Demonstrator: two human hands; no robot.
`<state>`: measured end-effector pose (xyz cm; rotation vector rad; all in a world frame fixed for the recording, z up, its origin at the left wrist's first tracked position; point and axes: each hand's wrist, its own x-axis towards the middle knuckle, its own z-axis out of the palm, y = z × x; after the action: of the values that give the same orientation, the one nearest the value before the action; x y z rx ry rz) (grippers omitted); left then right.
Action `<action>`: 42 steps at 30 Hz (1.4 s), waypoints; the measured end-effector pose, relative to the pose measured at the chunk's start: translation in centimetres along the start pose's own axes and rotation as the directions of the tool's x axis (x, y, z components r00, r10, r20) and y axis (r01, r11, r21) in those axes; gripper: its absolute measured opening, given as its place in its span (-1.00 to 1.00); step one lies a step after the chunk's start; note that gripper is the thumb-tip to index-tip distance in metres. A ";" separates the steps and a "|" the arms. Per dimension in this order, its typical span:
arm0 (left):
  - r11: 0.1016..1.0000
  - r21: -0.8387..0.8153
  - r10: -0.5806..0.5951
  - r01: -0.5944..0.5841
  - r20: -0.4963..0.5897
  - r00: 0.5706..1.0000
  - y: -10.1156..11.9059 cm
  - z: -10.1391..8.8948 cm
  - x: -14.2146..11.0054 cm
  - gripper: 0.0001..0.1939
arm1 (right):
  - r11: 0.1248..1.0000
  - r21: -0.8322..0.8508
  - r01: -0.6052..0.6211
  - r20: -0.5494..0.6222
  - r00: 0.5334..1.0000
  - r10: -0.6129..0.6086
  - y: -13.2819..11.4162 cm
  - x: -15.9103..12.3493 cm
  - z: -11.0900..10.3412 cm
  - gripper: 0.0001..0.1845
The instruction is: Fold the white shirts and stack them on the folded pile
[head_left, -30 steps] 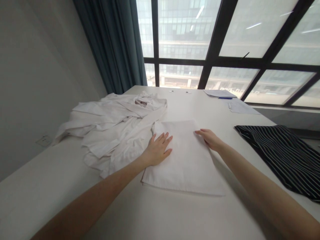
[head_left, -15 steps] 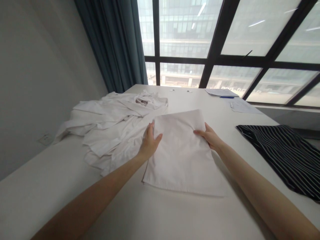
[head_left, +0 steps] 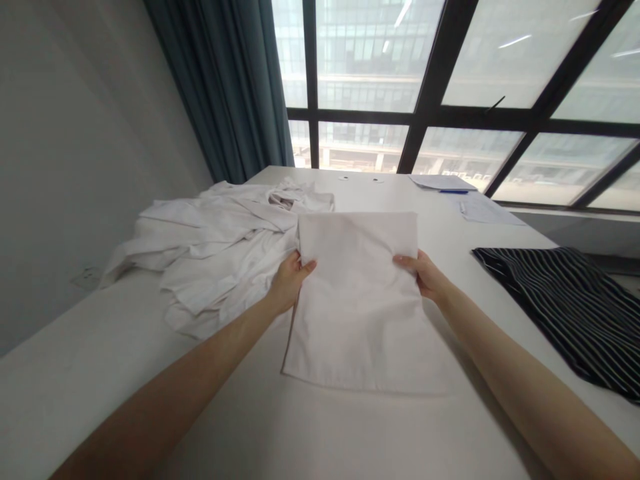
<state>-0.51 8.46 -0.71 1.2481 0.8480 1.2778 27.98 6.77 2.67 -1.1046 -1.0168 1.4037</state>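
Note:
A folded white cloth (head_left: 357, 307) is between my two hands, its far part raised and its near edge lying on the white table. My left hand (head_left: 289, 280) grips its left side, thumb on top and fingers behind. On the right side my right hand (head_left: 425, 275) pinches it the same way, with the fingers partly hidden under the fabric. The cloth is a flat rectangle of more than one layer, with a seam along the near edge. Just left of my left hand lies a crumpled heap of white clothing (head_left: 215, 240).
A black garment with white stripes (head_left: 565, 300) lies at the table's right edge. Papers (head_left: 443, 182) and a blue pen (head_left: 454, 192) are at the far right of the white table (head_left: 240, 420). Behind stand a dark blue curtain (head_left: 235, 87) and a large window (head_left: 367, 60).
The far edge of the cloth has risen and squared up, now pulled wider between my hands. My left hand has shifted slightly left, my right hand slightly right.

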 end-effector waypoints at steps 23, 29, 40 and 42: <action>0.995 0.097 0.049 -0.039 -0.098 0.994 0.3 0.0 -0.3 -0.44 | 0.981 -0.194 -0.010 -0.098 0.995 -0.010 0.7 0.1 1.2 -0.54; 0.996 0.094 0.006 -0.001 -0.044 0.999 -0.1 0.0 -0.2 -0.44 | 0.836 -0.494 0.238 -0.003 0.961 -0.276 -1.1 0.2 -0.2 -0.43; 0.987 0.126 -0.112 0.103 0.071 0.991 1.1 0.8 -1.1 -0.44 | 0.697 -0.709 0.108 -0.190 0.922 -0.337 -10.0 -7.6 -10.6 -0.39; 0.984 0.141 -0.116 0.106 0.068 0.991 1.2 0.9 -1.2 -0.45 | 0.618 -0.786 0.000 -0.263 0.905 -0.335 -11.3 -10.8 -17.7 -0.39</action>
<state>-0.06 6.96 0.40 1.3303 0.9500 1.0914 48.11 -2.39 10.90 -1.7707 -1.4282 0.4892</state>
